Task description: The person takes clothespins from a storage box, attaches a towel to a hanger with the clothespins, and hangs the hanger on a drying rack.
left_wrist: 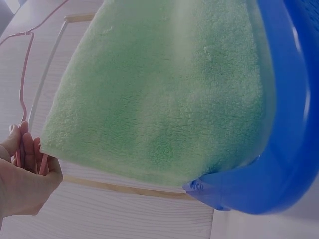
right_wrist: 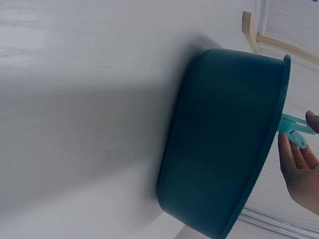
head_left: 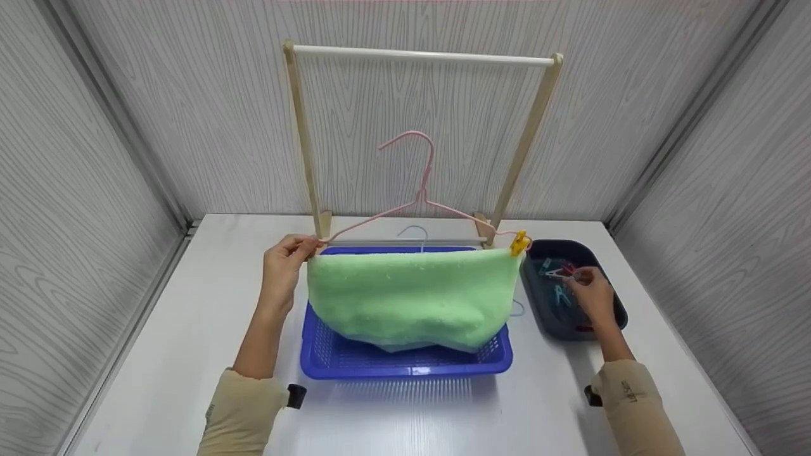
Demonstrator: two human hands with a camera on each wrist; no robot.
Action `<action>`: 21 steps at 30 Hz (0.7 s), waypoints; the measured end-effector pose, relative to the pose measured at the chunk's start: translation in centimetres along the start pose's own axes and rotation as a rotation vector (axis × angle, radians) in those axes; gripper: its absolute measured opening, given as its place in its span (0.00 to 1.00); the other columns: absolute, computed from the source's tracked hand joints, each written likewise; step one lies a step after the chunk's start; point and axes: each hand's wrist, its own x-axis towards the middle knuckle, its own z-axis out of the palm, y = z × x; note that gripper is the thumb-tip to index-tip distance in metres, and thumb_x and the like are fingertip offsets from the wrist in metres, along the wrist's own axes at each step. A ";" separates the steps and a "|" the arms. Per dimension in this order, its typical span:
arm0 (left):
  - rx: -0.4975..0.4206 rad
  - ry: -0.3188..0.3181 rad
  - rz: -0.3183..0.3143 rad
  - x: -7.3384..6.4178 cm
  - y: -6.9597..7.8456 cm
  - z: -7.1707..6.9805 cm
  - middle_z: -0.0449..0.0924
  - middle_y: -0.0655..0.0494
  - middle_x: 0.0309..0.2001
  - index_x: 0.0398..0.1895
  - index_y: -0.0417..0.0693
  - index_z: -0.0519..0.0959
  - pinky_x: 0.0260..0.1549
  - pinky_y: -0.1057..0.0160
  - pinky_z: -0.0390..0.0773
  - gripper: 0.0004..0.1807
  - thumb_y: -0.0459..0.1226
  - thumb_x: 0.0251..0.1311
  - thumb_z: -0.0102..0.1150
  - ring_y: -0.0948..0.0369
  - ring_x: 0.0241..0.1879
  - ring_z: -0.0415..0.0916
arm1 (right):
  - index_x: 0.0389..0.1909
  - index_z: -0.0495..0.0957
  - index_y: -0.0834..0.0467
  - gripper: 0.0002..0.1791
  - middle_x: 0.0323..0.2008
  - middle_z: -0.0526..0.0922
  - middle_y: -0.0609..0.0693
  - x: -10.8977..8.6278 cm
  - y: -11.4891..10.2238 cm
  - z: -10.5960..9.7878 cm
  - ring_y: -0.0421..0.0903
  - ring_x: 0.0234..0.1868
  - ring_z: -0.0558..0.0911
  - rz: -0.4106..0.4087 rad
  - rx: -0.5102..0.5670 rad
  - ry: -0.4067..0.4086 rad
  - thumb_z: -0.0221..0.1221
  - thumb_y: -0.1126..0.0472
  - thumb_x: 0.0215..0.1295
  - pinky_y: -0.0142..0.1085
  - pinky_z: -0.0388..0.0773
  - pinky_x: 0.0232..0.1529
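Observation:
A light green towel [head_left: 412, 294] hangs along a pink clothes hanger [head_left: 423, 183], its lower part dipping into the blue basket [head_left: 405, 373]. With thumb and fingers, my left hand [head_left: 285, 266] grips the hanger's left end right at the towel's corner; the left wrist view shows the pink wire [left_wrist: 22, 94] running into the fingers. A yellow clothespin [head_left: 519, 243] clips the towel at the hanger's right end. Over the dark bin [head_left: 545, 323], my right hand [head_left: 592, 291] pinches a clothespin, which looks teal in the right wrist view, the clothespin [right_wrist: 294, 127] rising past the bin's rim.
Several clothespins [head_left: 562, 296] lie in the bin. Behind the basket stands a wooden rack with a white top rod [head_left: 424, 55]. A pale blue hanger hook [head_left: 415, 229] shows behind the towel, and another blue wire loop [head_left: 518, 308] sticks out right of the basket. Grey panels enclose the table.

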 end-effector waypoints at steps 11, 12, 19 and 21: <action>-0.022 0.004 -0.011 0.0 0.1 0.1 0.80 0.59 0.28 0.33 0.33 0.80 0.34 0.68 0.72 0.08 0.32 0.60 0.56 0.63 0.31 0.73 | 0.48 0.70 0.67 0.21 0.44 0.77 0.63 0.1 -2.0 -0.3 0.54 0.46 0.77 -0.038 0.025 -0.037 0.62 0.59 0.59 0.37 0.73 0.39; -0.023 0.003 -0.010 0.0 0.1 0.1 0.80 0.59 0.28 0.32 0.33 0.80 0.34 0.68 0.72 0.08 0.32 0.60 0.56 0.63 0.31 0.73 | 0.48 0.70 0.66 0.21 0.44 0.77 0.63 0.1 -2.3 -0.3 0.54 0.46 0.77 -0.039 0.031 -0.040 0.62 0.59 0.59 0.37 0.73 0.39; -0.009 0.012 -0.001 0.0 -0.1 0.0 0.79 0.58 0.27 0.32 0.32 0.80 0.34 0.68 0.72 0.09 0.33 0.60 0.56 0.63 0.30 0.72 | 0.50 0.71 0.64 0.22 0.43 0.77 0.60 -0.4 -4.3 -0.8 0.51 0.43 0.76 -0.057 0.072 -0.050 0.62 0.56 0.59 0.28 0.72 0.34; -0.015 0.013 0.005 0.0 -0.2 0.0 0.79 0.58 0.27 0.32 0.32 0.80 0.34 0.68 0.72 0.09 0.32 0.60 0.56 0.63 0.30 0.72 | 0.50 0.71 0.64 0.22 0.42 0.78 0.59 -0.5 -4.9 -0.9 0.50 0.42 0.77 -0.069 0.076 -0.051 0.62 0.56 0.59 0.26 0.72 0.32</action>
